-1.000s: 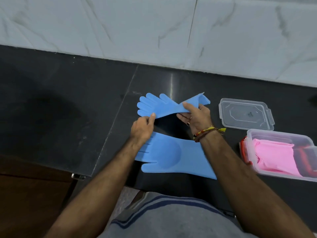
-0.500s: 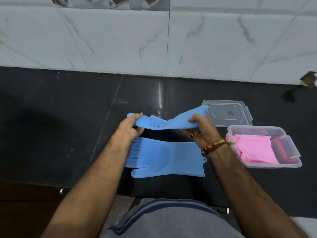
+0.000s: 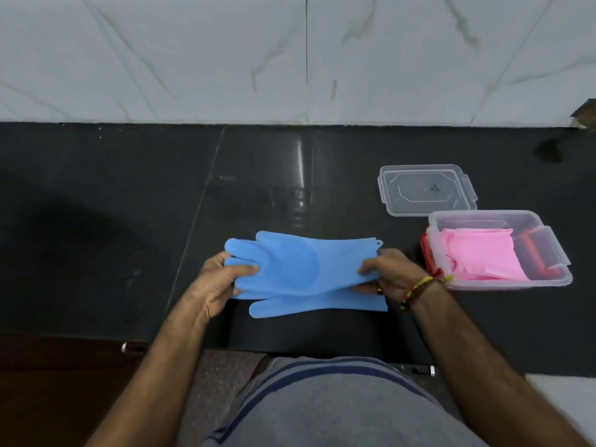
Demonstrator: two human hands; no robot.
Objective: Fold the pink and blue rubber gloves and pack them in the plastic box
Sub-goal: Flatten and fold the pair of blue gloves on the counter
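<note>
Left hand (image 3: 215,285) pinching the fingers of the top blue glove (image 3: 300,262), right hand (image 3: 392,274) pinching its cuff, over a second glove (image 3: 319,304) near the counter (image 3: 129,221) front edge. Pink gloves (image 3: 480,258) inside the box (image 3: 561,279) toward the right edge, lid (image 3: 425,190) just behind.

Head view looks steeply down (close) over the counter (image 3: 96,221).

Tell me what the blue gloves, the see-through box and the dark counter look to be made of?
The blue gloves look like soft matte rubber or silicone: the top one sags between the hands and shows fine nubs by its fingers. The box seems clear, slightly frosted plastic, since the pink gloves show through its wall. The counter looks like polished dark stone, judging by its reflections.
</note>
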